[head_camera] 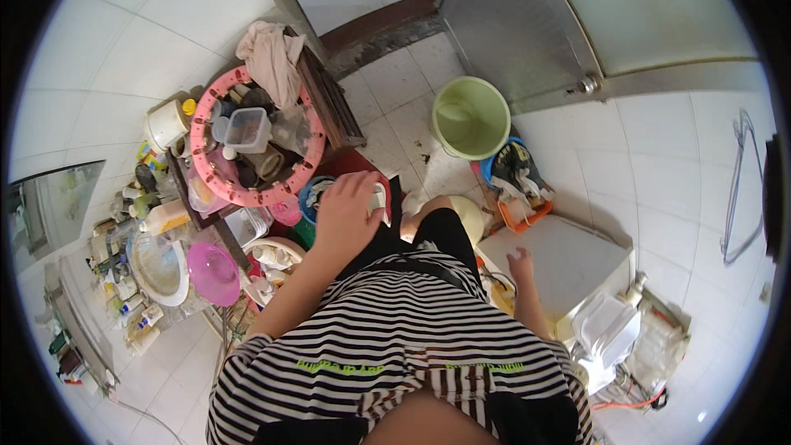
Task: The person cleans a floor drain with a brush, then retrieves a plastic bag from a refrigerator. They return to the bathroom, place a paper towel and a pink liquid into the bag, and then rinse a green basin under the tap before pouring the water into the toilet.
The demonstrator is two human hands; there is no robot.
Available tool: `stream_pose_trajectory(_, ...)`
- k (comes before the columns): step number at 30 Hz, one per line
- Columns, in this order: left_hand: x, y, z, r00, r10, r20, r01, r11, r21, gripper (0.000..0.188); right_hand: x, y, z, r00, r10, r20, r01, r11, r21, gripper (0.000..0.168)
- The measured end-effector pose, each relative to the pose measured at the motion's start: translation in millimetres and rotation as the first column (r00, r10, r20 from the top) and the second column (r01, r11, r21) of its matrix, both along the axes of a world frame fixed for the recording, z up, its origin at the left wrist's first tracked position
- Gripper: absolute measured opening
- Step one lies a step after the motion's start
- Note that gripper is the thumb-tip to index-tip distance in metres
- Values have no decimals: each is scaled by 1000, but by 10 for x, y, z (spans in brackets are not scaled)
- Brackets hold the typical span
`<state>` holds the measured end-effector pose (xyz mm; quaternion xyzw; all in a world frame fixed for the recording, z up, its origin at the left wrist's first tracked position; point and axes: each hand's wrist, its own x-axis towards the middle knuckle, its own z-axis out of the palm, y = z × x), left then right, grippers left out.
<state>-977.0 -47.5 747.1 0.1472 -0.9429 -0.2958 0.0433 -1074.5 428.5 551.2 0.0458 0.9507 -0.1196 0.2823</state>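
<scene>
My left hand (349, 213) is seen from its back, over a white object (379, 203) that shows beside its fingers and thumb; whether the hand grips it is hidden. A blue basin (307, 201) and red material lie close to this hand. My right hand (521, 262) holds nothing, its fingers apart, beside the white flat top (556, 259) of a cabinet or appliance. The pink massage hoop (196, 136) rests around tubs and jars on a dark wooden stand, with a pale cloth (272, 52) hanging over its edge.
A light green bucket (471, 116) stands on the tiled floor near a metal door (525, 25). Beside it are a blue basin with dark cloth and an orange basket (524, 216). To the left are a pink basin (213, 274), a washbasin (154, 266) and many bottles.
</scene>
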Motion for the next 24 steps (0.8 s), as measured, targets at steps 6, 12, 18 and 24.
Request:
stream_pose_trajectory(6, -901, -33, -119, 998, -56, -26, 55, 998, -12, 54, -146, 285, -71, 980, -83, 180, 62, 991, 117, 49)
stream_pose_trajectory(12, -1880, 50, -154, 996, -10, -85, 11, 1000, 2, 53, -1364, 411, -202, 994, -21, 109, 10, 995, 101, 48)
stream_pose_trajectory(18, -2473, -98, -73, 998, 28, -64, -28, 1000, -1, 54, -2794, -538, 110, 996, 47, -73, -61, 977, -203, 40)
stream_pose_trajectory(24, -3145, -651, -110, 993, 110, -53, -109, 994, 22, 56, -3649, -1683, 516, 964, 167, -208, -224, 931, -290, 46)
